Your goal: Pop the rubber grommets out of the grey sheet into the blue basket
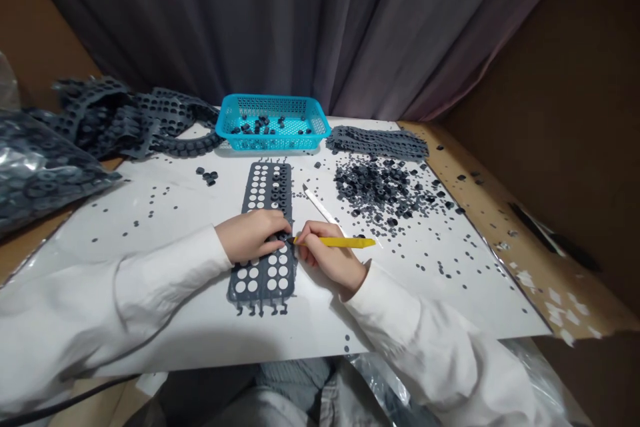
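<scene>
Grey curtain (300, 27) hangs behind a bench (505, 227) faced with brown card and topped by a white board (425, 293) scattered with small dark specks. At far left, a transparent plastic bag (35, 173) holds dark rubber pieces, beside a tangled pile of punched rubber sheets (125, 113). A turquoise plastic basket (273, 100) stands at the back of the board, its perforated floor holding a loose scatter of dark rubber rings (260, 124). To its right lie a stack of punched strips (377, 142) and a wide heap of loose rings (380, 190). A perforated rubber sheet (245, 290) lies directly under both hands, its outer holes showing white board and its middle columns still filled with rings. The left hand (250, 235) rests on this sheet, its grip curled over a ring area, though whether it pinches anything is hidden. The right hand (330, 257) grips a yellow-handled pick (340, 242) narrowly, like a pen, its dark tip touching the sheet just beside the left fingers. A white strip (317, 203) lies nearby.
</scene>
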The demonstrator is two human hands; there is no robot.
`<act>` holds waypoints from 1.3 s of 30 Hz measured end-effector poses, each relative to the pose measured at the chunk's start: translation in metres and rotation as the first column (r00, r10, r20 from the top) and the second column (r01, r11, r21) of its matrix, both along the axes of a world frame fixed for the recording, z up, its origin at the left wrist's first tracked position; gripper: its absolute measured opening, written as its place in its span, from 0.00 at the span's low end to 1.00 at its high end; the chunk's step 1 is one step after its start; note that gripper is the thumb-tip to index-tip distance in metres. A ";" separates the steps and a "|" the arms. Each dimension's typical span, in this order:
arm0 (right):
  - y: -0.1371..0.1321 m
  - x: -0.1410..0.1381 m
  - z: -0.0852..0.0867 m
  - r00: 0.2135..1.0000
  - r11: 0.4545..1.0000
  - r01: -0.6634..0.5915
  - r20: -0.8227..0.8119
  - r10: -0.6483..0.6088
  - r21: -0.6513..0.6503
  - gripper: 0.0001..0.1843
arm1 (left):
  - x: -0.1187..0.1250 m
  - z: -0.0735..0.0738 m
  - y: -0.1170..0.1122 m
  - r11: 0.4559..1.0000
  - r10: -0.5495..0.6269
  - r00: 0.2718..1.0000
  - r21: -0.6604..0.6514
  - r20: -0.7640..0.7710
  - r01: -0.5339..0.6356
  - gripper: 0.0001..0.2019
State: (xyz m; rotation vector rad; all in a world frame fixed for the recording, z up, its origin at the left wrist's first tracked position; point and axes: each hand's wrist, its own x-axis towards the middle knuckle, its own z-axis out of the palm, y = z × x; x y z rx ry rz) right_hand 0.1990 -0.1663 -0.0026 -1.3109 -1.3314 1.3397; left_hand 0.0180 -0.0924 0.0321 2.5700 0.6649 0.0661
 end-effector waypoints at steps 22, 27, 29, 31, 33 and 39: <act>-0.002 0.000 -0.002 0.996 0.999 0.011 0.084 -0.014 0.030 0.09 | -0.008 -0.015 0.011 0.957 -0.178 0.984 0.237 0.021 0.168 0.11; -0.003 -0.001 0.002 0.995 0.999 0.021 0.093 -0.024 0.035 0.10 | -0.012 -0.027 0.012 0.976 -0.116 0.989 0.196 0.090 0.097 0.14; -0.003 -0.001 0.002 0.996 0.999 0.022 0.091 -0.024 0.033 0.10 | -0.013 -0.031 0.013 0.978 -0.123 0.985 0.183 0.122 0.099 0.15; -0.003 -0.001 0.001 0.996 0.999 0.021 0.089 -0.024 0.032 0.10 | -0.015 -0.033 0.013 0.983 -0.122 0.981 0.158 0.154 0.098 0.15; -0.003 0.000 0.000 0.996 0.999 0.016 0.086 -0.018 0.031 0.10 | -0.016 -0.031 0.012 0.989 -0.102 0.976 0.121 0.191 0.079 0.15; -0.003 -0.001 0.000 0.997 1.000 0.019 0.074 -0.020 0.018 0.10 | -0.017 -0.015 0.014 1.000 -0.006 0.961 0.002 0.276 0.006 0.12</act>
